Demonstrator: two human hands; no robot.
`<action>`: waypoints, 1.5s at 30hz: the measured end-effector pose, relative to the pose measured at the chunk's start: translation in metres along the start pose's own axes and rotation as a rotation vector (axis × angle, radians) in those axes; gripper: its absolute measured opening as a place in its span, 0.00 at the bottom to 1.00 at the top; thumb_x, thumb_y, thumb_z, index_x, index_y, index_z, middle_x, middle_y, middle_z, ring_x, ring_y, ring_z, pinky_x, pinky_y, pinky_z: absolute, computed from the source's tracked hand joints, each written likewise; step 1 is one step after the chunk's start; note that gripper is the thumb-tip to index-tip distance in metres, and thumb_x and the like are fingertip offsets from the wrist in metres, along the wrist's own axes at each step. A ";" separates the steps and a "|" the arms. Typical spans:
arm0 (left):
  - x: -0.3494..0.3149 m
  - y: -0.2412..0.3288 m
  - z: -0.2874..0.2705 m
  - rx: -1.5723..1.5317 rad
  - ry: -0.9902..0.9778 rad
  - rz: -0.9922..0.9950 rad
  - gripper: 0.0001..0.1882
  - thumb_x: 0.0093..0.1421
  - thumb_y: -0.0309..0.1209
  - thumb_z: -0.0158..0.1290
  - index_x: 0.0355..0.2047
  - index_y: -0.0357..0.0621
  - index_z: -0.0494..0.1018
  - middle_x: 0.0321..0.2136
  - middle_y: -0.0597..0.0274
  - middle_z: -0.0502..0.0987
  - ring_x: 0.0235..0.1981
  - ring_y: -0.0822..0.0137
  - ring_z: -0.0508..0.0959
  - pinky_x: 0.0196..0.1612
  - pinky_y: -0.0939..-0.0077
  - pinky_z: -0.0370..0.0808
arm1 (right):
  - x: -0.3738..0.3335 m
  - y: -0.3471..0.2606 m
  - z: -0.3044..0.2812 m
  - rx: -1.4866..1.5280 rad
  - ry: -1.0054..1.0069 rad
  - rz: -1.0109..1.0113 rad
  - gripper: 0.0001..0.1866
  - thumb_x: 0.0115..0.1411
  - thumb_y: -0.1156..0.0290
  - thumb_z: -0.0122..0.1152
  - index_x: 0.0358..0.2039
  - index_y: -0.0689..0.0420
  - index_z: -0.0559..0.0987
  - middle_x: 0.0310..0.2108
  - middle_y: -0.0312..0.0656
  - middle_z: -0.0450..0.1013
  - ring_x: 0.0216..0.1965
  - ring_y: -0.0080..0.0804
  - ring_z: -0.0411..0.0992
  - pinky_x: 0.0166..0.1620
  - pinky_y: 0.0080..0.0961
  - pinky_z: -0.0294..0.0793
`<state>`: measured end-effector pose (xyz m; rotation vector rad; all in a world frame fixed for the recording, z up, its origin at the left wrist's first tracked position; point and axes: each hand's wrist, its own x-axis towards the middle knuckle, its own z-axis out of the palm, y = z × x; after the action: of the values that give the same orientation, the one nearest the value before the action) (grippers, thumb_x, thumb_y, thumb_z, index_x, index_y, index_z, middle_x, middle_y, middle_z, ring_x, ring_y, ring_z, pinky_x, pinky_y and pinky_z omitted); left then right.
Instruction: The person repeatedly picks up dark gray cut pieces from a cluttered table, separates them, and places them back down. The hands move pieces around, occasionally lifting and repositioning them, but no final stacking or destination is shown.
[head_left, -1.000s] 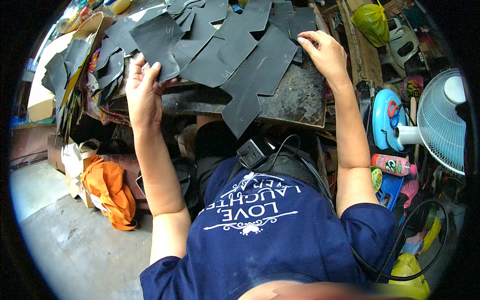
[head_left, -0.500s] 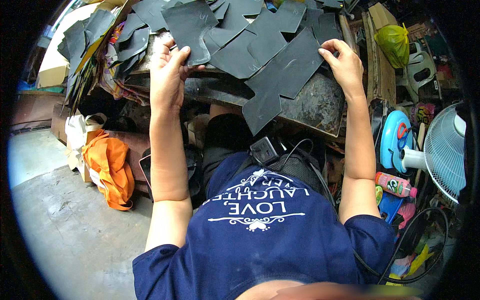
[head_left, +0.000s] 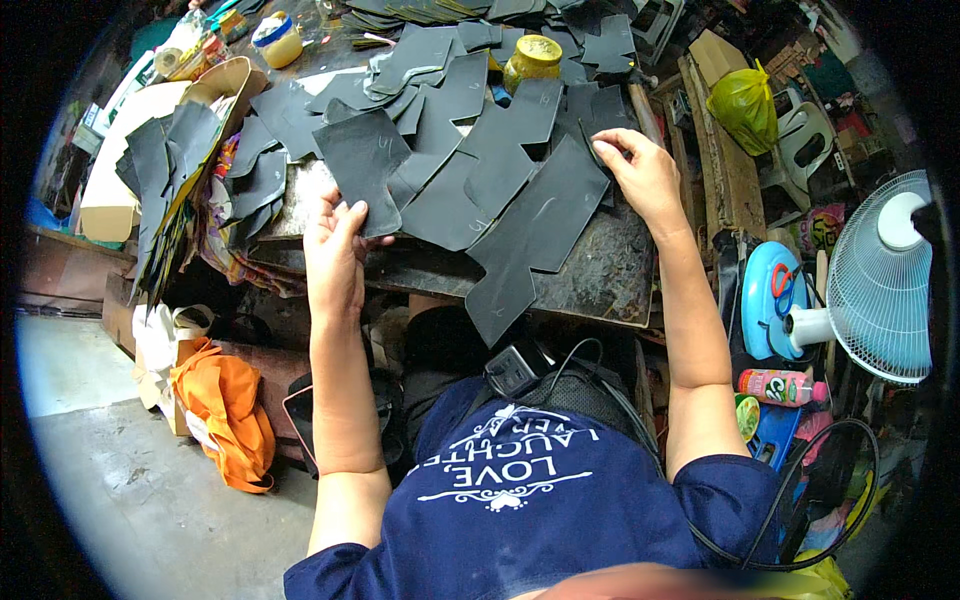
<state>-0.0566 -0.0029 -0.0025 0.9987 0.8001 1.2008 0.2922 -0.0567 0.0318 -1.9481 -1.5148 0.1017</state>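
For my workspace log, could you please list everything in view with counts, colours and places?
Table: one, dark, upper centre
Flat pieces: many, black, mostly on the table
Jar: one, yellow, table's far side
Tub: one, pale, blue-rimmed, far left
Knotted bag: one, yellow-green, upper right
Fan: one, white and blue, right
Bottle: one, pink, below the fan
Cloth bundle: one, orange, lower left
Other clutter: uncounted, mixed colours, around the edges
Shirt: one, navy, lower centre
Left hand: one, bare, holding a flat piece
Right hand: one, bare, at a long piece's upper edge
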 end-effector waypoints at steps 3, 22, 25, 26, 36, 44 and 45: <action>-0.002 0.002 0.001 0.004 0.016 -0.012 0.18 0.66 0.25 0.48 0.55 0.40 0.64 0.41 0.60 0.79 0.34 0.71 0.81 0.33 0.76 0.80 | 0.014 0.001 0.013 -0.074 -0.036 -0.013 0.20 0.59 0.46 0.59 0.39 0.47 0.85 0.37 0.42 0.80 0.40 0.43 0.78 0.43 0.36 0.75; -0.004 0.008 0.009 0.079 -0.001 0.123 0.41 0.59 0.19 0.53 0.69 0.46 0.44 0.42 0.54 0.77 0.30 0.75 0.78 0.26 0.86 0.74 | 0.035 -0.028 0.073 1.083 -0.121 0.168 0.27 0.56 0.77 0.66 0.55 0.63 0.65 0.43 0.43 0.75 0.43 0.33 0.75 0.47 0.31 0.76; -0.003 0.014 0.006 0.119 0.009 0.126 0.32 0.59 0.20 0.54 0.64 0.42 0.59 0.40 0.59 0.78 0.30 0.78 0.76 0.28 0.88 0.71 | 0.043 -0.023 0.075 1.207 -0.064 0.281 0.26 0.54 0.81 0.66 0.53 0.68 0.69 0.46 0.44 0.75 0.47 0.33 0.74 0.51 0.30 0.73; -0.002 0.017 0.003 0.181 0.054 0.044 0.28 0.60 0.20 0.54 0.62 0.40 0.64 0.39 0.60 0.78 0.31 0.78 0.77 0.29 0.88 0.72 | 0.050 -0.024 0.070 1.175 0.126 0.193 0.22 0.55 0.81 0.64 0.51 0.66 0.72 0.44 0.44 0.76 0.45 0.34 0.75 0.52 0.31 0.73; 0.008 0.009 0.041 0.041 -0.061 -0.013 0.18 0.65 0.25 0.51 0.55 0.42 0.74 0.39 0.70 0.78 0.30 0.86 0.72 0.32 0.93 0.71 | 0.030 -0.068 -0.003 0.931 -0.237 -0.037 0.20 0.58 0.76 0.66 0.51 0.62 0.73 0.42 0.39 0.77 0.38 0.25 0.76 0.42 0.18 0.77; 0.000 0.004 0.066 0.148 -0.076 0.106 0.18 0.65 0.24 0.50 0.55 0.42 0.73 0.48 0.65 0.77 0.39 0.80 0.77 0.40 0.85 0.78 | -0.016 -0.085 0.020 0.894 -0.421 -0.172 0.14 0.59 0.78 0.64 0.44 0.59 0.74 0.32 0.31 0.75 0.32 0.13 0.72 0.34 0.14 0.73; -0.001 0.003 0.067 0.166 -0.072 0.109 0.18 0.65 0.23 0.50 0.55 0.42 0.73 0.48 0.65 0.77 0.40 0.79 0.77 0.40 0.85 0.78 | -0.016 -0.086 0.019 0.935 -0.488 -0.161 0.13 0.59 0.78 0.64 0.44 0.60 0.73 0.32 0.31 0.75 0.31 0.12 0.71 0.33 0.13 0.73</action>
<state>0.0025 -0.0166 0.0253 1.2282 0.8072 1.1982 0.2063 -0.0528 0.0581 -1.0738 -1.4982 1.0704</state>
